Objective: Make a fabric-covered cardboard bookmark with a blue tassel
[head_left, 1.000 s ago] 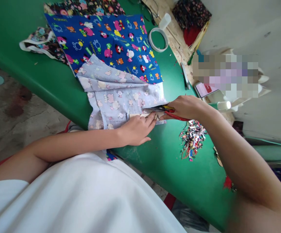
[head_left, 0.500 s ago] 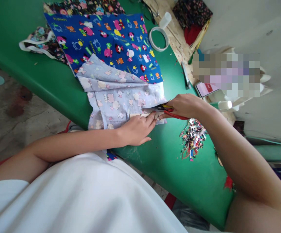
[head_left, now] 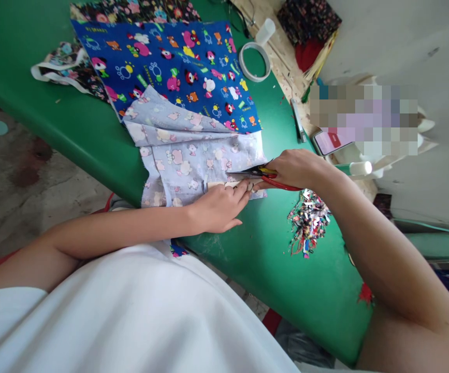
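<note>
My right hand point(head_left: 288, 170) grips a pair of scissors point(head_left: 274, 181) with red and yellow handles. Their dark blades point left and lie along the pale reverse side of a printed cloth point(head_left: 185, 155). Fingers outstretched, my left hand point(head_left: 224, 207) lies flat over a cream strip point(head_left: 218, 184) on that cloth, its fingertips close to the scissors. Above, the cloth's blue face point(head_left: 197, 72) with cartoon animals is spread out. Whether the blades have cloth between them I cannot make out.
The green table point(head_left: 224, 264) bears a pile of fabric scraps point(head_left: 309, 220) beside my right forearm. Toward the wall lie a tape roll point(head_left: 254, 62), a metal tool point(head_left: 298, 122) and a phone point(head_left: 333, 141). Dark floral fabric point(head_left: 67, 59) with white edging lies at the upper left.
Both hands, the scissors and the cloth stay practically in place. The view has shifted very slightly.
</note>
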Action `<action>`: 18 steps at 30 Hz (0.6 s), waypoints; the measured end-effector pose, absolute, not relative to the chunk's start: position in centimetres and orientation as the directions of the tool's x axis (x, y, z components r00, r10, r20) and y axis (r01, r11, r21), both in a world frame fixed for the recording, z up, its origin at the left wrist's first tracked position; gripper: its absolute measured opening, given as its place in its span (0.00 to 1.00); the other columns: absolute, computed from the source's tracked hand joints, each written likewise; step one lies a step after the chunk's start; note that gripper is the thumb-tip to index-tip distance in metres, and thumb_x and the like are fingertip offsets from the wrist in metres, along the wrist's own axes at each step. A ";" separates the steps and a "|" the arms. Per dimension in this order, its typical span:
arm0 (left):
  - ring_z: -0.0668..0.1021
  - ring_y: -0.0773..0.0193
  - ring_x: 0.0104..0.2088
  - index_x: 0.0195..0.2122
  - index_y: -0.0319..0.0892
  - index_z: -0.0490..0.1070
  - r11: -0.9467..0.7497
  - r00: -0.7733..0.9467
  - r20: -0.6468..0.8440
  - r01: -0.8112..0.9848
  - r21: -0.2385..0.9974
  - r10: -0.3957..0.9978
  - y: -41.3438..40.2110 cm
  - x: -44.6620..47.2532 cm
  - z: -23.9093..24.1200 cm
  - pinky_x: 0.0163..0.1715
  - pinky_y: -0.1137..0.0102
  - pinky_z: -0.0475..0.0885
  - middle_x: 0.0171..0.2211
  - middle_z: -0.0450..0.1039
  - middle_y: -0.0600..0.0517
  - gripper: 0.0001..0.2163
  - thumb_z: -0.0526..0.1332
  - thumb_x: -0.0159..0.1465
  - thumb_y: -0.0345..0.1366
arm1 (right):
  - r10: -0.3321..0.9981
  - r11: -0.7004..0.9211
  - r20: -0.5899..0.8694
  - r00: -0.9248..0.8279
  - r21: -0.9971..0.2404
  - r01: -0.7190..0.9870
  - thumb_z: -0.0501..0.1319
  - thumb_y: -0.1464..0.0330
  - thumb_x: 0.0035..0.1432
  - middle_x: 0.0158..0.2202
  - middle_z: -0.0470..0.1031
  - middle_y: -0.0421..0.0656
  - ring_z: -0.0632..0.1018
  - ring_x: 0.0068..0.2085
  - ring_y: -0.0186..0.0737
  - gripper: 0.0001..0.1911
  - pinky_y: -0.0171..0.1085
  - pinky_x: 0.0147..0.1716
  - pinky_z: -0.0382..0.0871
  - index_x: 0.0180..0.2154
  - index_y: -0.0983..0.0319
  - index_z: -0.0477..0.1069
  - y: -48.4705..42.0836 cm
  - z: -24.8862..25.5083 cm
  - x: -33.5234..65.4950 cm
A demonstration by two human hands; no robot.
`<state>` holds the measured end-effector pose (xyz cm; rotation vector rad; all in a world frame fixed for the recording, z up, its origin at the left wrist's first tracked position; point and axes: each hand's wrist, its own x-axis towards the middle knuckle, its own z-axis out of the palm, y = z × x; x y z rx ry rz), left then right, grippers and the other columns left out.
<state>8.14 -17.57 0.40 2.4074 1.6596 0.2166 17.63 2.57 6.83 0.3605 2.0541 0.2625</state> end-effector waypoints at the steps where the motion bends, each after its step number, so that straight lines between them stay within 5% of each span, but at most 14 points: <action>1: 0.79 0.50 0.46 0.67 0.31 0.57 -0.343 0.354 0.002 0.904 0.255 0.935 -17.6 8.1 0.4 0.38 0.64 0.68 0.67 0.55 0.30 0.31 0.52 0.70 0.50 | 0.358 0.933 -0.809 -0.465 0.331 0.143 0.48 0.51 0.65 0.35 0.79 0.55 0.76 0.31 0.46 0.28 0.37 0.26 0.51 0.43 0.63 0.78 2.6 6.8 17.7; 18: 0.78 0.49 0.48 0.67 0.31 0.57 -0.341 0.352 0.009 0.900 0.271 0.936 -17.6 8.1 0.4 0.39 0.63 0.68 0.67 0.56 0.31 0.31 0.53 0.70 0.49 | 0.344 0.938 -0.811 -0.474 0.323 0.127 0.48 0.54 0.66 0.36 0.80 0.55 0.77 0.33 0.48 0.25 0.37 0.26 0.51 0.45 0.62 0.77 2.6 6.9 17.3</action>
